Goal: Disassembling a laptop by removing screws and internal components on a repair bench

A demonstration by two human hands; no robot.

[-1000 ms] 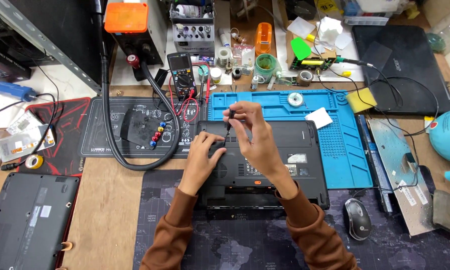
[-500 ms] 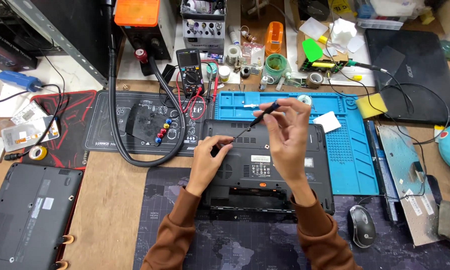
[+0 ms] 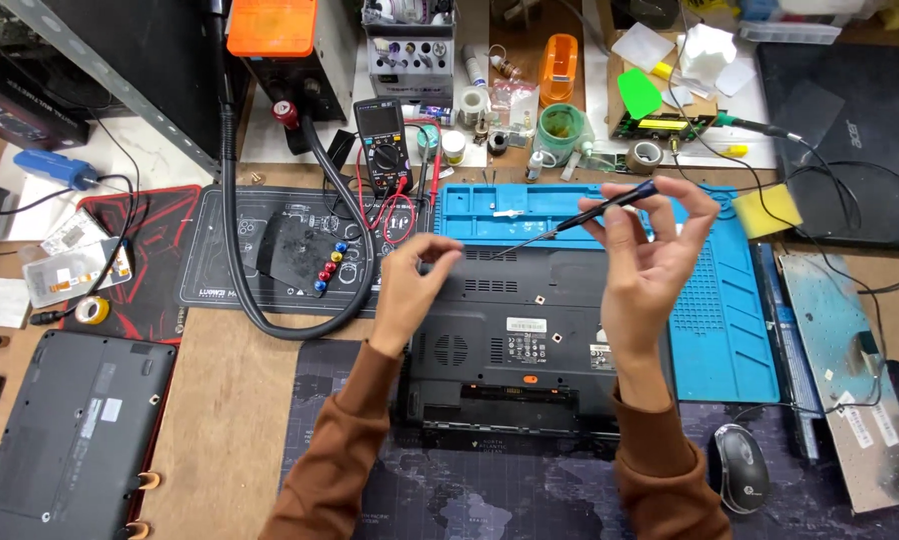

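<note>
Reading the bench left to right.
Far left: closed grey laptop [image 3: 70,440] lies at the table's left edge, well apart from both hands.
Black mat: dark work mat [image 3: 270,250] with a thick black hose [image 3: 235,250] looped over it; coloured screws or caps sit near its middle.
Left hand: left hand [image 3: 415,285] hovers over the upper left corner of the upturned laptop [image 3: 520,345], thumb and forefinger pinched together; whether anything small is held between them cannot be told.
Upturned laptop: bottom side up, centred before the person; far edge touches the blue mat [image 3: 720,330], near edge lies on the dark map-printed mat [image 3: 530,490].
Right hand: right hand [image 3: 645,255] is raised above the laptop's right half, fingertips gripping a screwdriver [image 3: 580,218], tip pointing left and down.
Open room: bare blue mat to the right of the hand; mouse [image 3: 740,467] sits near the right sleeve.
</note>
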